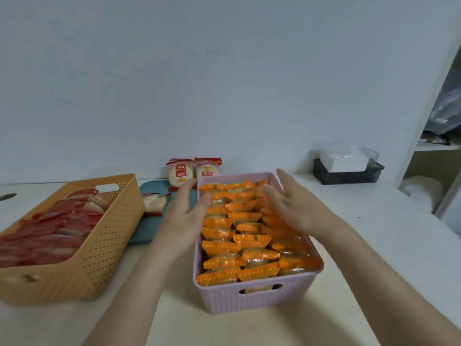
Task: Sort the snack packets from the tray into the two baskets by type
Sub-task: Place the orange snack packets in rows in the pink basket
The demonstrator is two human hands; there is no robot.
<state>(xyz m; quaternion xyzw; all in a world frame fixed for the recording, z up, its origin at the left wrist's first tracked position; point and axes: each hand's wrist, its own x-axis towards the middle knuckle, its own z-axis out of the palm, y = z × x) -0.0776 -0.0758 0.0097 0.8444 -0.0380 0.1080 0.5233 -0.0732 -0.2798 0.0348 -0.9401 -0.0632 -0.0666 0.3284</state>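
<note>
A lilac basket [252,299] in the middle of the table is packed with rows of orange snack packets [245,239]. My left hand [185,216] hovers at its left rim and my right hand [291,201] is over its far right part, both with straight fingers and holding nothing. To the left stands an orange basket [104,248] filled with red packets [55,231]. Between the baskets lies a blue-green tray [147,228] with one red packet [154,202] on it. Two more red packets [193,172] lean against the wall behind the tray.
A dark box [348,174] with a white container on it sits at the back right by the wall. A white shelf unit [434,146] stands at the right edge. The table is white [374,233].
</note>
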